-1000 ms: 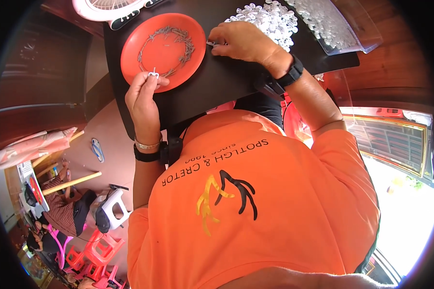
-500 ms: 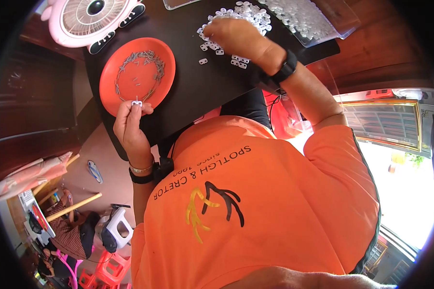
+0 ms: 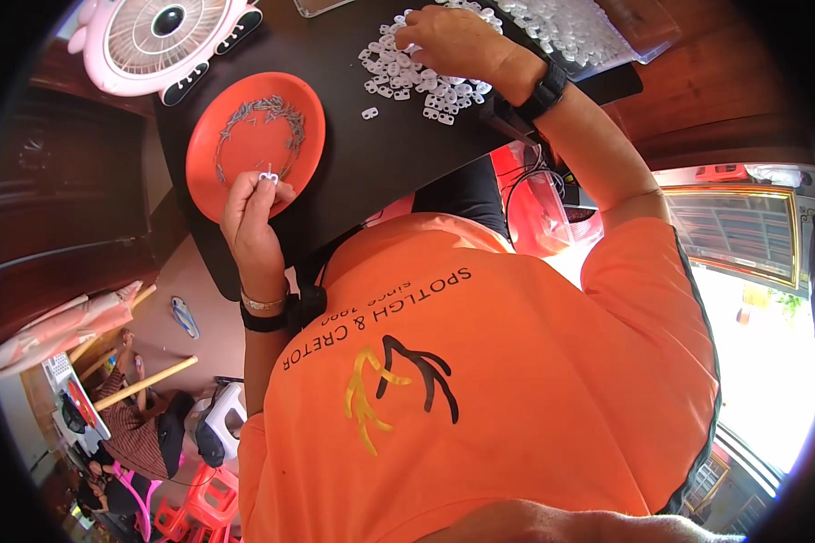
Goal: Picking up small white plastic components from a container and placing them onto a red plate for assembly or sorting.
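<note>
The plate (image 3: 255, 147) is orange-red, pins (image 3: 292, 125) grey, pieces (image 3: 396, 71) white, tabletop (image 3: 362, 158) black (fan (image 3: 118, 41) pink).

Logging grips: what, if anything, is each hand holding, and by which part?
Left hand: small white piece, pinched by its near edge. Right hand, at the white pile: hold cannot be told.

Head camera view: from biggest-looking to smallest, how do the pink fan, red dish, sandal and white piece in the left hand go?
1. Pink fan and red dish: too alike to rank; the picture's top edge cuts off the fan.
2. Sandal, though it lies farther away.
3. White piece in the left hand.
</note>
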Demonstrator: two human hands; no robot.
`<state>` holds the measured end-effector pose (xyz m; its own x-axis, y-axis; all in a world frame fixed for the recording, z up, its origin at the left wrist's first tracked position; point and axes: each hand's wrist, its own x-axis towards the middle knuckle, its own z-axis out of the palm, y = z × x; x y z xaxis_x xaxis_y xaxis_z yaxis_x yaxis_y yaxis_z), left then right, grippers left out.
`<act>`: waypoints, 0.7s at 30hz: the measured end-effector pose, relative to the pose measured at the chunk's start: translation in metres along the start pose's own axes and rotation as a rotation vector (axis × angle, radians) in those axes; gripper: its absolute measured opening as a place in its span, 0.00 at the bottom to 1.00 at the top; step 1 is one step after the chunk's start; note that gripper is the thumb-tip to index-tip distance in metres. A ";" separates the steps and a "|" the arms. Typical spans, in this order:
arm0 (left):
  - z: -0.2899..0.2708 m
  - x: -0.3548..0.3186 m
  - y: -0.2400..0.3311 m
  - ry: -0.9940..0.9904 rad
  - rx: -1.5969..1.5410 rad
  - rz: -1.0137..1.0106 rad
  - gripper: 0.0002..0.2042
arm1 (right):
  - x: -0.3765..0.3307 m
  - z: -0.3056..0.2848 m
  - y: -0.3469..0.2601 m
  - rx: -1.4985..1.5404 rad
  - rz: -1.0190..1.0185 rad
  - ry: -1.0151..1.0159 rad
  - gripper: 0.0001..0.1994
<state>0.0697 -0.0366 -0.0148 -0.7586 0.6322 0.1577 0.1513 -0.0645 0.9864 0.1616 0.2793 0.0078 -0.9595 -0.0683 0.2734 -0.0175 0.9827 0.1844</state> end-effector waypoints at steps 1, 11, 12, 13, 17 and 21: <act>0.002 -0.001 0.002 -0.021 -0.012 -0.029 0.09 | 0.004 0.003 0.004 0.024 0.047 -0.120 0.08; 0.010 0.002 0.015 -0.090 -0.119 -0.098 0.09 | 0.008 0.004 0.007 0.088 0.063 -0.157 0.09; 0.009 0.003 0.015 -0.088 -0.120 -0.098 0.09 | 0.008 -0.004 0.002 0.209 0.088 -0.109 0.09; 0.008 0.004 0.016 -0.102 -0.112 -0.078 0.09 | 0.007 -0.007 0.000 0.330 0.117 -0.058 0.10; 0.007 0.005 0.017 -0.143 -0.128 -0.091 0.09 | 0.014 -0.001 0.000 0.270 0.189 -0.273 0.11; 0.007 -0.001 0.016 -0.146 -0.165 -0.114 0.09 | 0.004 0.001 -0.003 0.263 0.108 -0.098 0.10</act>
<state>0.0768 -0.0330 0.0006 -0.6635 0.7466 0.0480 -0.0449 -0.1037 0.9936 0.1576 0.2762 0.0070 -0.9821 0.0437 0.1832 0.0266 0.9951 -0.0948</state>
